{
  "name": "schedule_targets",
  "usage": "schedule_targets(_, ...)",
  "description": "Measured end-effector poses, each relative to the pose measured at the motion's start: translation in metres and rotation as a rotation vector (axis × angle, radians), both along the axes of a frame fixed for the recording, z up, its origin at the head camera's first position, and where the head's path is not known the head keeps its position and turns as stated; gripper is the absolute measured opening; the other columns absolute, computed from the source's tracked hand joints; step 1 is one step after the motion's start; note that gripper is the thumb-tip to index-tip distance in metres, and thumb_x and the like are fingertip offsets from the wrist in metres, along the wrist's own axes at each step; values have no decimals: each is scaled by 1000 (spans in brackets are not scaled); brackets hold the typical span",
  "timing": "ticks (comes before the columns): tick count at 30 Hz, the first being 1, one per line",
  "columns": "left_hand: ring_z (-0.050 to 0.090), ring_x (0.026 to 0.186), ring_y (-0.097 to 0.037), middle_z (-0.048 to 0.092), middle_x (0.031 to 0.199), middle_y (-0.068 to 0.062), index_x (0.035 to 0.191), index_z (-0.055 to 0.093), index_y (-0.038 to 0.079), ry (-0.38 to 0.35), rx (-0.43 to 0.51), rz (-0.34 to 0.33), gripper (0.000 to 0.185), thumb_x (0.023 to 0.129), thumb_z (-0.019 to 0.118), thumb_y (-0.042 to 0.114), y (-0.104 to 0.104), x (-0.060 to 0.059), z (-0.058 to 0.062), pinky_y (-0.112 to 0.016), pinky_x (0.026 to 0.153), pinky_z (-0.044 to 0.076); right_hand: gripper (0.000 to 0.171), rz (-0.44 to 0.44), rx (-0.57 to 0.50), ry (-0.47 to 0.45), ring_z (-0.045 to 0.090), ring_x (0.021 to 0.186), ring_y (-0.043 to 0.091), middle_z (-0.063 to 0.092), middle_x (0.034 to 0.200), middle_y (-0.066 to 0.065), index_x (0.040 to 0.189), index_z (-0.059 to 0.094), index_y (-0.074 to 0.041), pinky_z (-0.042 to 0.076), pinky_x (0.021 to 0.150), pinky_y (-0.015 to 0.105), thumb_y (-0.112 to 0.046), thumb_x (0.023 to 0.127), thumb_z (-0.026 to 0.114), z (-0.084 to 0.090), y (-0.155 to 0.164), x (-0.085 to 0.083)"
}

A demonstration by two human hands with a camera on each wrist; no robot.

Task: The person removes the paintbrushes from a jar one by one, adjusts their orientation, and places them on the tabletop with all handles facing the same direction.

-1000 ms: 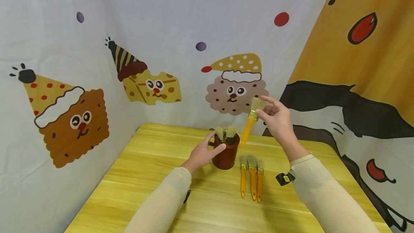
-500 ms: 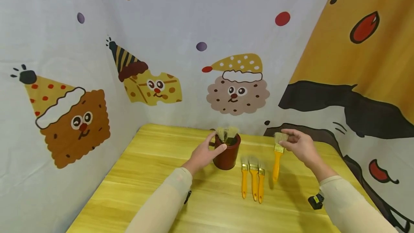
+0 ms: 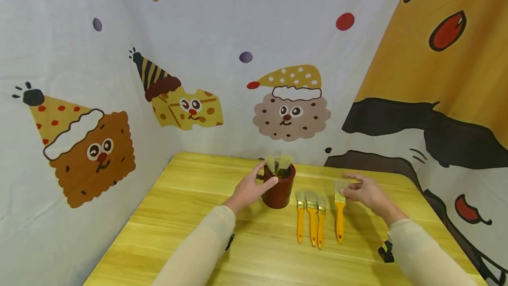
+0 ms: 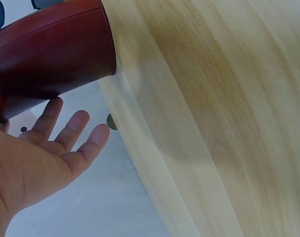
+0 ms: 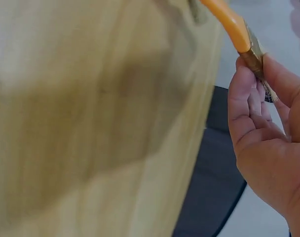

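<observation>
A dark red mug (image 3: 278, 195) stands upright on the table, with paintbrushes (image 3: 285, 162) in it, bristles up. My left hand (image 3: 248, 191) steadies the mug near its rim, thumb on the near side and index finger behind; in the left wrist view the other fingers (image 4: 73, 128) spread loosely beside its wall. To the right, my right hand (image 3: 367, 193) pinches a yellow-handled paintbrush (image 3: 339, 222) at its bristle end, handle toward me. The right wrist view shows thumb and fingertips at the ferrule, below the orange-yellow handle (image 5: 234, 27).
Three yellow-handled paintbrushes (image 3: 312, 224) lie side by side between the mug and the held one. The wood-grain table (image 3: 166, 215) ends at the back against a printed cloth (image 3: 222, 25). A black wrist device (image 3: 386, 251) hangs at the right sleeve.
My right hand has carried the paintbrush from near the mug to the right and down to the table, beside the three lying brushes. The left hand stays at the mug.
</observation>
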State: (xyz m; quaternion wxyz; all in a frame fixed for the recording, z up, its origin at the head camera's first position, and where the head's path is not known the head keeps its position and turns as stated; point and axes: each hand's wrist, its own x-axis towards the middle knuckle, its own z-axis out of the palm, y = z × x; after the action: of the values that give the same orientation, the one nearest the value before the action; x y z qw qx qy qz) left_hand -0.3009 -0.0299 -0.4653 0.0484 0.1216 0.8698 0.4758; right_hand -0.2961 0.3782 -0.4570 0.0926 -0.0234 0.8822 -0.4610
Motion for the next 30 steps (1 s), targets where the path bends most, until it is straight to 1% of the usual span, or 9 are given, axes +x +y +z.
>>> schedule_targets(3, 50, 134, -33, 44, 154, -1, 143, 16, 65, 4, 1, 0, 71, 84, 52, 78, 0, 0, -1, -61, 98, 45, 71, -10, -39, -33, 70, 94, 27, 64, 121, 21, 152, 39, -15, 56, 90, 49, -28, 91, 73, -13, -1, 0)
schedule_targets(7, 51, 133, -32, 45, 153, 0, 143, 16, 66, 5, 0, 9, 70, 85, 53, 77, 0, 0, -2, -60, 98, 45, 65, -23, -24, -39, 70, 95, 27, 65, 120, 21, 149, 43, -11, 59, 83, 44, -25, 92, 71, -31, -4, 2)
schedule_targets(8, 51, 133, -33, 45, 152, 0, 143, 16, 66, 6, -2, 9, 70, 84, 53, 78, 0, 0, -2, -60, 99, 45, 63, -30, -8, -39, 69, 95, 26, 65, 119, 20, 148, 45, -11, 59, 82, 42, -24, 93, 71, -34, -5, 3)
schedule_targets(12, 54, 130, -33, 48, 149, -1, 143, 14, 66, 4, -11, -2, 72, 82, 50, 82, 0, 1, -1, -58, 97, 46, 55, 7, 107, -24, 68, 99, 23, 66, 120, 19, 145, 50, -9, 57, 82, 39, -26, 96, 67, -45, -6, 7)
schedule_targets(15, 55, 128, -33, 49, 148, 0, 143, 14, 66, 6, -15, 4, 72, 83, 50, 81, 0, 1, 0, -57, 96, 47, 47, 38, 194, -4, 64, 106, 25, 64, 125, 17, 138, 58, -13, 54, 88, 44, -34, 96, 65, -48, -7, 5)
schedule_targets(18, 56, 126, -31, 48, 149, 1, 142, 15, 67, 5, -22, 24, 70, 84, 52, 79, 0, 1, 1, -57, 95, 47, 41, 63, 244, 26, 61, 112, 29, 62, 130, 15, 130, 64, -14, 53, 91, 47, -37, 96, 65, -48, -7, 4)
schedule_targets(21, 54, 129, -34, 45, 153, 1, 142, 15, 67, 3, -20, 22, 69, 85, 53, 77, 0, 1, 2, -59, 98, 46, 39, 69, 243, 32, 61, 113, 28, 62, 130, 13, 127, 65, -13, 53, 89, 44, -36, 96, 65, -50, -7, 3)
schedule_targets(25, 51, 132, -36, 42, 155, 0, 143, 15, 67, -2, -19, 10, 70, 85, 53, 77, 1, 0, 2, -61, 99, 44, 42, 69, 237, 37, 63, 109, 27, 65, 125, 13, 129, 64, -13, 55, 85, 41, -38, 95, 66, -53, -4, 4)
schedule_targets(30, 51, 132, -36, 43, 154, -1, 144, 16, 65, -5, -10, 2, 71, 84, 52, 78, 0, 1, 3, -61, 98, 44, 45, 64, 230, 29, 62, 108, 24, 66, 123, 11, 131, 63, -17, 53, 88, 42, -43, 94, 67, -55, -2, 5)
